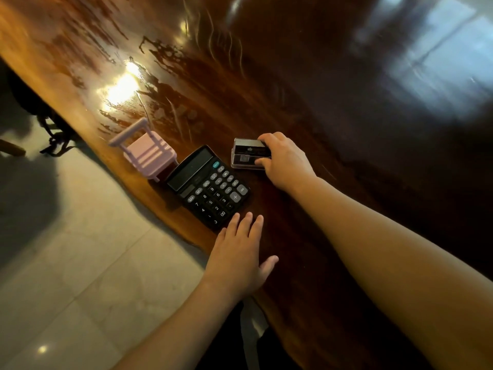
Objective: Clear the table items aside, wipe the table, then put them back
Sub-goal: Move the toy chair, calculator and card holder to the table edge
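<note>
While the left hand (238, 252) lies flat, the right hand (286, 160) grips one clear box (246, 153) (one calculator (209, 186) beside).

The wooden table (320, 89) lies bare across the whole upper and right of the frame, open for a hand to pass. The obstacles crowd the table's edge at centre-left: a small pink chair (145, 152), a black calculator (209, 186) just beside it, and a small clear box (246, 154) near the calculator's upper right corner. Only narrow gaps separate them. The strip at lower centre is free.
</note>
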The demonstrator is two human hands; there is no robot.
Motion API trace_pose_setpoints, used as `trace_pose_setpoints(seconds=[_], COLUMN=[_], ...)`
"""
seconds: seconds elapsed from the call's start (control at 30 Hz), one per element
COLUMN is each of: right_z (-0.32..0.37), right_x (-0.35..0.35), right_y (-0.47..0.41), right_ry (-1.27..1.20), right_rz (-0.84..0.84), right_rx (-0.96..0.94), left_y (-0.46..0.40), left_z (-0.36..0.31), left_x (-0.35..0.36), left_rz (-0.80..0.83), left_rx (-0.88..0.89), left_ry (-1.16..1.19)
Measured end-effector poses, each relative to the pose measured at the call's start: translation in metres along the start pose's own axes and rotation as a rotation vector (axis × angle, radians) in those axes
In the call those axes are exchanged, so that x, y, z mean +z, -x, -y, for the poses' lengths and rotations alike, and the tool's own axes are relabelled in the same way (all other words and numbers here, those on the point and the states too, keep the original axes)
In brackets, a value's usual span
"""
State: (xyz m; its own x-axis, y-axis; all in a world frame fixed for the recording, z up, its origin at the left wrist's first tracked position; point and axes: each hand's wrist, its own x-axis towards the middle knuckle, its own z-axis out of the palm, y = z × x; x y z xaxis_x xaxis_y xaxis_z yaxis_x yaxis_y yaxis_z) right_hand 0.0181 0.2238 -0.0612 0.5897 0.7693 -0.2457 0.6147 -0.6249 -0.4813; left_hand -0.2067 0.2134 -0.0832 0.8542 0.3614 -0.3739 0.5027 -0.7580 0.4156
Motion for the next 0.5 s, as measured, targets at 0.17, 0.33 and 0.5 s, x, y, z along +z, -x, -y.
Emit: trace_pose_setpoints(seconds=[0.17,0.33,0.5], right_z=[0.004,0.002,-0.004], right_x=[0.006,0.009,0.001], right_y=[-0.003,-0.002,0.011], right_ry=[0.007,0.024,-0.077], right_rz=[0.001,0.029,0.023], right_rx=[-0.015,0.018,0.115], left_y=[-0.001,0.000,0.001], left_z=[0.001,0.000,0.000], left_x=[0.002,-0.002,-0.012], left_rz=[0.020,0.041,0.064], left_rx=[0.000,0.011,0.030], left_ry=[-0.007,-0.014,-0.012])
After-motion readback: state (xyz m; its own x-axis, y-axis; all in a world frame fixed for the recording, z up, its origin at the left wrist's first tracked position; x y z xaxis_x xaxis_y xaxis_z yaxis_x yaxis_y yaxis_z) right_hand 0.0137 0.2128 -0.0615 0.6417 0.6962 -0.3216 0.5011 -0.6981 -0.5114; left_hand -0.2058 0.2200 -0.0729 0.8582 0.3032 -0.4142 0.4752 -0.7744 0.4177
